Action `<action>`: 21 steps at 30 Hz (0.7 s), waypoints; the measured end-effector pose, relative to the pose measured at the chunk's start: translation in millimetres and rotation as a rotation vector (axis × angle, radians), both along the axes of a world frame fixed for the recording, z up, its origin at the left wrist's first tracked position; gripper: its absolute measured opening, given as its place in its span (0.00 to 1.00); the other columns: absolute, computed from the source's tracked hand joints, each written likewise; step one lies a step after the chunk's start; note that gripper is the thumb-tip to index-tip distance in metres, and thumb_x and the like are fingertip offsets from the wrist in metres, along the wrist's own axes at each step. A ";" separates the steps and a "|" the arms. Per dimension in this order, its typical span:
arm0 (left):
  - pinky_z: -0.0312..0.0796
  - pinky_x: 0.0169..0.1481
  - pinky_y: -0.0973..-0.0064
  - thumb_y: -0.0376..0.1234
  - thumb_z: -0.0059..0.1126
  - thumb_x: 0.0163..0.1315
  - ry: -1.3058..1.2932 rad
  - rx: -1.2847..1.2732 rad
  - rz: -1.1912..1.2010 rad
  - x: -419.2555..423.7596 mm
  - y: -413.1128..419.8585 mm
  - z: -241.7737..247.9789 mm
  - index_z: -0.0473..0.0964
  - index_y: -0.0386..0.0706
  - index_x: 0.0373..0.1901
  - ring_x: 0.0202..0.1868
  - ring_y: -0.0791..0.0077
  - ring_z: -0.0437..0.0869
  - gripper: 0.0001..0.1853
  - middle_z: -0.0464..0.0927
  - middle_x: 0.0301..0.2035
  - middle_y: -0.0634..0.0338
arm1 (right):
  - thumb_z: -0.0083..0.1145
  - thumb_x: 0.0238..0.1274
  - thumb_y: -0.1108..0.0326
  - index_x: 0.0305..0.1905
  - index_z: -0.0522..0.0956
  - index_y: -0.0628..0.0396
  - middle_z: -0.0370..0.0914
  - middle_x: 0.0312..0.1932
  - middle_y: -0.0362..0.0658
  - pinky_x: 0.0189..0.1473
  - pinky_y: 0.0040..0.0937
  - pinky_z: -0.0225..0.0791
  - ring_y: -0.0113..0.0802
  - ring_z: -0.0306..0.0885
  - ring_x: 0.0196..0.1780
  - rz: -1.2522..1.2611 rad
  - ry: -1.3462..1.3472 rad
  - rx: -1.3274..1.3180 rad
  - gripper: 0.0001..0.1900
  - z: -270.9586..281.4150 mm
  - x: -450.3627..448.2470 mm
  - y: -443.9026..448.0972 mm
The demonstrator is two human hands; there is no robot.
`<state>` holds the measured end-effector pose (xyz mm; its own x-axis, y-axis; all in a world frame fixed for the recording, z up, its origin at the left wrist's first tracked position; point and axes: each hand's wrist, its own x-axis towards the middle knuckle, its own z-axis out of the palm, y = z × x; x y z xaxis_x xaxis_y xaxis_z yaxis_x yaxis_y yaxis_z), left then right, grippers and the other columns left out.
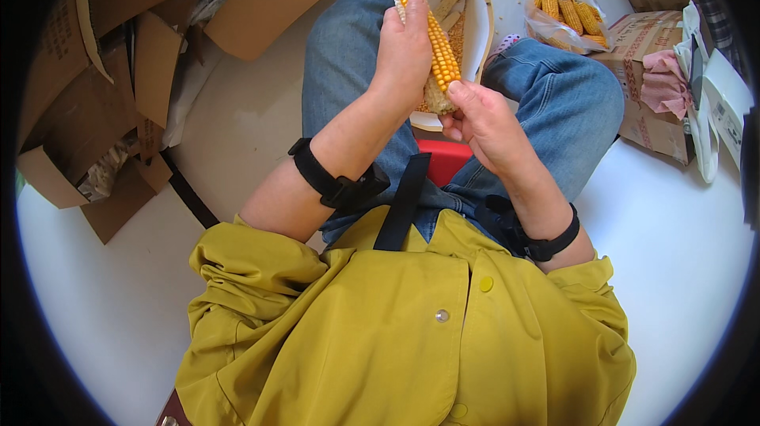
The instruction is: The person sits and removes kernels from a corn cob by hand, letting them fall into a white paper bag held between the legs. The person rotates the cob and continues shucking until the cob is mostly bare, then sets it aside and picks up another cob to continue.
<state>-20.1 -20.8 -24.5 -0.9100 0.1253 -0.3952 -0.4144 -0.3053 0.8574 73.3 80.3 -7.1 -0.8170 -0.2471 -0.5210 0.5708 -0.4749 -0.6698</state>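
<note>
A dried ear of corn [442,55] slants between my two hands, with yellow kernels along its upper side and bare pale cob showing at the lower end. My left hand [407,49] is wrapped around its upper part, the thumb lying along the kernels. At the lower end, the thumb and fingers of my right hand [478,111] pinch the cob. Beneath the ear, an open paper bag [480,16] stands between my legs, holding loose yellow kernels [456,40] and stripped cobs [448,3]. My hands partly hide the bag.
A clear plastic bag of corn ears [567,13] sits at the upper right, beside a cardboard box [644,78] with a pink cloth [665,84] on its side. Open cardboard boxes [83,111] crowd the left. Something red [442,162] shows between my thighs.
</note>
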 end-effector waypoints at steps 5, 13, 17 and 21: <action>0.70 0.28 0.77 0.46 0.41 0.68 -0.001 -0.045 -0.003 0.3 0.7 -4.1 0.63 0.41 0.36 0.26 0.75 0.73 0.16 0.68 0.26 0.60 | 0.44 0.68 0.58 0.44 0.69 0.59 0.69 0.34 0.38 0.29 0.18 0.60 0.21 0.64 0.30 -0.012 -0.027 -0.036 0.14 -1.8 -0.6 0.1; 0.69 0.28 0.78 0.45 0.41 0.68 0.034 -0.070 0.007 0.3 1.7 -7.1 0.63 0.40 0.36 0.24 0.77 0.73 0.16 0.69 0.25 0.60 | 0.44 0.67 0.58 0.43 0.69 0.58 0.70 0.33 0.38 0.29 0.19 0.60 0.21 0.65 0.30 -0.092 -0.020 -0.120 0.13 0.8 -0.1 -2.8; 0.69 0.28 0.78 0.45 0.41 0.68 0.037 -0.115 0.003 -0.9 1.5 -7.4 0.64 0.40 0.36 0.24 0.77 0.73 0.16 0.70 0.25 0.60 | 0.43 0.67 0.59 0.42 0.69 0.59 0.69 0.31 0.39 0.27 0.19 0.60 0.21 0.65 0.28 0.008 -0.039 0.095 0.13 1.9 -0.7 -1.9; 0.69 0.41 0.74 0.47 0.41 0.67 0.002 -0.139 -0.045 0.8 0.0 -4.4 0.62 0.33 0.44 0.37 0.72 0.74 0.22 0.71 0.36 0.53 | 0.45 0.67 0.58 0.42 0.69 0.59 0.68 0.29 0.38 0.25 0.17 0.58 0.21 0.64 0.26 0.052 0.043 0.188 0.13 0.2 0.0 -3.3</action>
